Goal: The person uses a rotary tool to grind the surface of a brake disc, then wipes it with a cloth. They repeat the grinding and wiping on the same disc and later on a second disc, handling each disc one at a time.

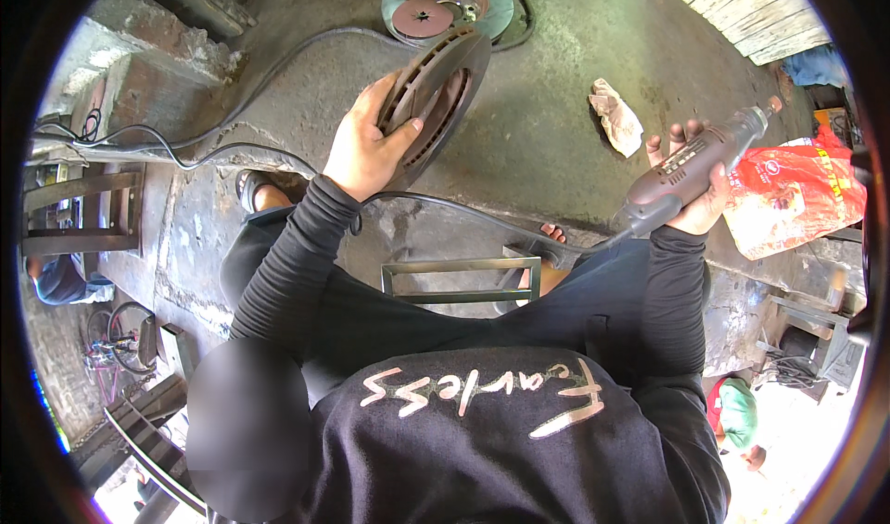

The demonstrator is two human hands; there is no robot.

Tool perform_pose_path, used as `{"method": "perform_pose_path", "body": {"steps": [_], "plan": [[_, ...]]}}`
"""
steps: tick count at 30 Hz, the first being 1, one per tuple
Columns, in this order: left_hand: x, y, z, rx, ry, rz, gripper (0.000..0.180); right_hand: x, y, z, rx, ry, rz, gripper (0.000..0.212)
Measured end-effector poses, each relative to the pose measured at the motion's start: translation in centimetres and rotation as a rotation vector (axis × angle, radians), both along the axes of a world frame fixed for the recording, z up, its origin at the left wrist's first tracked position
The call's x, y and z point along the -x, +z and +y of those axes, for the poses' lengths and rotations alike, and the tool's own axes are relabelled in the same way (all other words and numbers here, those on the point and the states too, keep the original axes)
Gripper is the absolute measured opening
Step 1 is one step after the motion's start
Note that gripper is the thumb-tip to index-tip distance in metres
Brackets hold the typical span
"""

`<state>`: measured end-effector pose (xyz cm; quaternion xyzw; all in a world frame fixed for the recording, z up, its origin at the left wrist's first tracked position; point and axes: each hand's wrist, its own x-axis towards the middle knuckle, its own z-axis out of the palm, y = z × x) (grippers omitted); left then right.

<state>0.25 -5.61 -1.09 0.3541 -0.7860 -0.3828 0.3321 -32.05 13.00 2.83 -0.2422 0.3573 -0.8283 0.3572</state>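
A vented brake disc (475, 61) is tilted up on edge in my left hand (363, 149). The fingers are closed round its rim, with the thumb over the slotted edge. My right hand (697, 211) is wrapped round a dark grey electric die grinder (684, 170), whose small reddish-brown tip (775, 104) points up and right, away from the disc. From the grinder's rear end a black cord (473, 211) runs left beneath the left wrist. Beyond the held disc, a second shiny brake disc (499, 10) lies flat on the floor, and a pinkish round abrasive disc (422, 19) rests on it.
A crumpled whitish paper or cloth (616, 119) lies on the concrete floor (547, 153). At right is a red plastic bag (793, 195). A metal-framed stool (461, 266) stands between my legs. Cables (269, 84) trail along the left. Another person (739, 415) is at lower right.
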Motion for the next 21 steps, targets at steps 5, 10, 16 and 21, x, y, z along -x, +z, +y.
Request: {"method": "perform_pose_path", "body": {"steps": [5, 10, 16, 21], "plan": [[0.2, 0.2, 0.1, 0.032, -0.012, -0.002, 0.057, 3.8, -1.6, -0.2, 0.114, 0.11, -0.192, 0.059], [0.4, -0.4, 0.2, 0.022, -0.003, 0.018, 0.056, 1.9, -0.1, -3.0, 0.249, -0.043, -0.362, 0.07], [0.6, 0.4, 0.8, 0.048, -0.004, 0.012, 0.055, 1.2, -1.7, -3.7, 0.131, 0.175, -0.316, 0.072], [0.5, 0.7, 0.6, 0.085, -0.03, -0.04, 0.057, 0.9, -2.5, -5.2, -0.096, -0.026, -0.222, 0.076]]}}
